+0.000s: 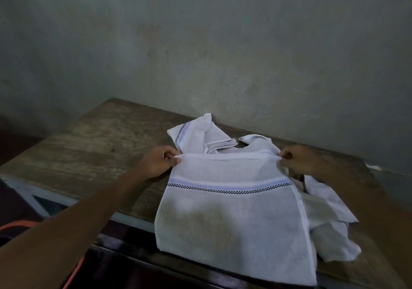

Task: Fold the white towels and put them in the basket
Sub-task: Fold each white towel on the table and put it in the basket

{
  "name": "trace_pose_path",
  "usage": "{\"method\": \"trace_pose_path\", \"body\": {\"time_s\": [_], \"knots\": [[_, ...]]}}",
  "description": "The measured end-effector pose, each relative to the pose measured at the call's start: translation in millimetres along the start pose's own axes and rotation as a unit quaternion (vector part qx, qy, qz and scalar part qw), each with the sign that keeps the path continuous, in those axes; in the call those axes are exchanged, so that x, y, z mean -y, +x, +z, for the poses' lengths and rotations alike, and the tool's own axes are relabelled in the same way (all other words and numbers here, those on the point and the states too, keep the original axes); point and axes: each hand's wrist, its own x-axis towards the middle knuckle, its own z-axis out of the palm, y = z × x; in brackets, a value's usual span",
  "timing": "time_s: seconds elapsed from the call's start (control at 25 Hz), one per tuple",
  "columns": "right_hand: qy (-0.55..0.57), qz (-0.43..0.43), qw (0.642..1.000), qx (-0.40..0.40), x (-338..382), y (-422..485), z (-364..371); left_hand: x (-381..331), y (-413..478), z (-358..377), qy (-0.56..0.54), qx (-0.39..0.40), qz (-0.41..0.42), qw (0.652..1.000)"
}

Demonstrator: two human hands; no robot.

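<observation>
While pinched at far corners by left hand (159, 163) and right hand (298, 159), towel (231, 217) lengthwise toward person.

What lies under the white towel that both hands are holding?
Crumpled white cloth pokes out from beneath the held towel at its right edge, on the wooden table. Whatever lies under its middle is covered.
</observation>
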Motion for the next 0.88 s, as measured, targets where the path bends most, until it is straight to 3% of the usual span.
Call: {"method": "trace_pose_path", "body": {"time_s": [0.2, 0.28, 0.4, 0.56, 0.72, 0.88], "knots": [[-0.013, -0.053, 0.998, -0.035, 9, -26, -23, -21, -17, -32, 0.206, 0.026, 0.116, 0.971], [-0.001, -0.076, 0.996, -0.045, 19, -46, -50, -45, -28, -57, 0.237, 0.000, 0.165, 0.958], [-0.026, -0.110, 0.991, -0.071, 43, -86, -118, -101, -49, -111, 0.138, -0.045, 0.183, 0.972], [0.052, -0.133, 0.979, -0.145, 83, -141, -206, -176, -77, -192, -0.043, -0.036, 0.192, 0.980], [0.079, -0.167, 0.959, -0.214, 123, -188, -260, -229, -108, -262, -0.083, -0.049, 0.211, 0.973], [0.097, -0.181, 0.956, -0.210, 150, -213, -280, -246, -130, -299, -0.083, -0.069, 0.219, 0.970]]}}
